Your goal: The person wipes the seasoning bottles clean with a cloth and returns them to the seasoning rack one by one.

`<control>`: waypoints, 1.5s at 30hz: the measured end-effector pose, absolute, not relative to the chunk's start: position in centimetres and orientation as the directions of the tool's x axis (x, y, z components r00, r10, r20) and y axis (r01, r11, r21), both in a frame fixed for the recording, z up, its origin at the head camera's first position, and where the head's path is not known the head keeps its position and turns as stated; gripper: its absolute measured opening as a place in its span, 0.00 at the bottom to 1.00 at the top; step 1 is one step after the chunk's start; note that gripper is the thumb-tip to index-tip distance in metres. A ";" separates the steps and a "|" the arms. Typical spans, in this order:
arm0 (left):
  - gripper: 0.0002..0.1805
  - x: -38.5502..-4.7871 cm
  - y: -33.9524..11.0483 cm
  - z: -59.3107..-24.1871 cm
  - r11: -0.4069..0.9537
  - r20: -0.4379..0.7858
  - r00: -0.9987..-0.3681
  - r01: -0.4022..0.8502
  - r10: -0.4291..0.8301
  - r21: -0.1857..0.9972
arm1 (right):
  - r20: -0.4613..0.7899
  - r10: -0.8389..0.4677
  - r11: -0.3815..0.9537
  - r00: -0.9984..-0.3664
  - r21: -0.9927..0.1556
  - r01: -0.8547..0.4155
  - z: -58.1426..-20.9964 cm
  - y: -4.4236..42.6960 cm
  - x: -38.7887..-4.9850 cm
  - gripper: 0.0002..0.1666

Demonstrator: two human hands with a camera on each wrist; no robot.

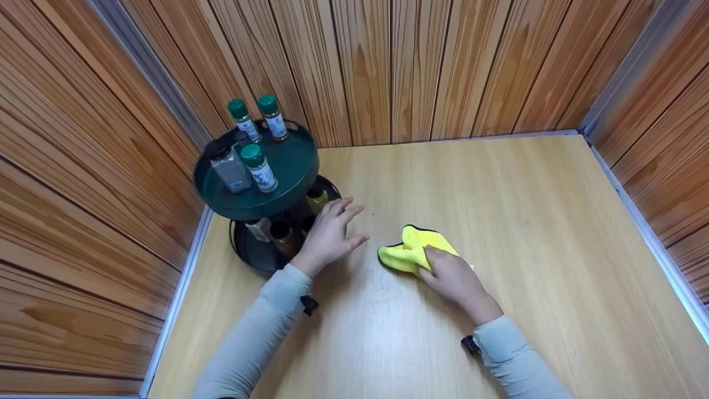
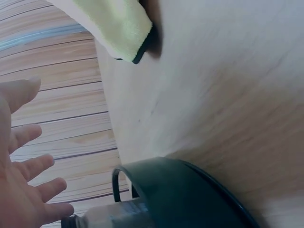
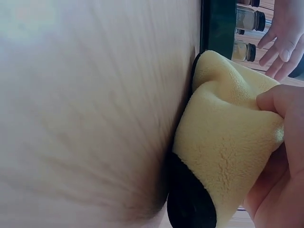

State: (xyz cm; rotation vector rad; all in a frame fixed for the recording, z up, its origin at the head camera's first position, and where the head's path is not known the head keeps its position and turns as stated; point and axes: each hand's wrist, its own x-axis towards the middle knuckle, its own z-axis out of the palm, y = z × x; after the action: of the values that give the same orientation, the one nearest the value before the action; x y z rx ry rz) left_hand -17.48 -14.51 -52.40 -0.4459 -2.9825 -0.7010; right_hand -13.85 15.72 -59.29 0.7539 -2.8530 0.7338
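A yellow cloth (image 1: 412, 255) with dark edging lies bunched on the wooden table, and my right hand (image 1: 451, 277) grips it. In the right wrist view the thumb presses into the folds of the cloth (image 3: 223, 118). My left hand (image 1: 328, 235) hovers beside the lower tier of a dark green two-tier rack (image 1: 299, 183), fingers spread and holding nothing. The left wrist view shows the spread fingers of the left hand (image 2: 28, 175) near a dark-capped jar (image 2: 116, 216) on the rack's lower tier. Part of that tier is hidden behind the left hand and arm.
Green-capped spice bottles (image 1: 263, 176) and a dark-capped jar (image 1: 231, 169) stand on the rack's upper tier. Several jars (image 1: 283, 235) occupy the lower tier. Wood-panelled walls (image 1: 415, 72) enclose the table (image 1: 526, 221) at the back and both sides.
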 end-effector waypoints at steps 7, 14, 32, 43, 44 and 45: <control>0.36 -16.9 -14.9 -53.1 0.852 0.093 -0.956 0.291 0.279 0.435 | 0.195 -0.445 0.761 -0.874 -0.433 -0.484 -59.6 15.8 -13.3 0.19; 0.36 -17.0 -14.6 -52.9 0.869 0.058 -0.958 0.280 0.281 0.407 | 0.198 -0.468 0.751 -0.861 -0.425 -0.506 -59.8 15.6 -13.3 0.30; 0.37 -17.2 -12.4 -52.5 0.865 0.079 -0.933 0.355 0.351 0.354 | 0.159 -0.539 0.719 -0.827 -0.424 -0.551 -59.5 16.4 -13.1 0.36; 0.36 -16.4 -11.3 -53.3 0.852 0.144 -0.897 0.442 0.418 0.281 | 0.173 -0.570 0.709 -0.803 -0.390 -0.588 -59.1 16.8 -12.9 0.37; 0.36 -16.4 -11.1 -53.4 0.850 0.149 -0.895 0.447 0.421 0.280 | 0.175 -0.574 0.707 -0.800 -0.386 -0.593 -59.0 16.8 -12.9 0.37; 0.36 -16.3 -11.0 -53.5 0.849 0.148 -0.893 0.449 0.424 0.279 | 0.176 -0.577 0.707 -0.797 -0.382 -0.596 -59.0 16.8 -12.8 0.37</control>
State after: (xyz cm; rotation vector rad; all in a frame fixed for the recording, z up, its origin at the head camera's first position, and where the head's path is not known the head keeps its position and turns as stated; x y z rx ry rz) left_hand -16.26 -10.96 -53.47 -0.6963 -2.9425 -0.4742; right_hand -12.85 16.84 -58.98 0.9840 -2.8624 0.6636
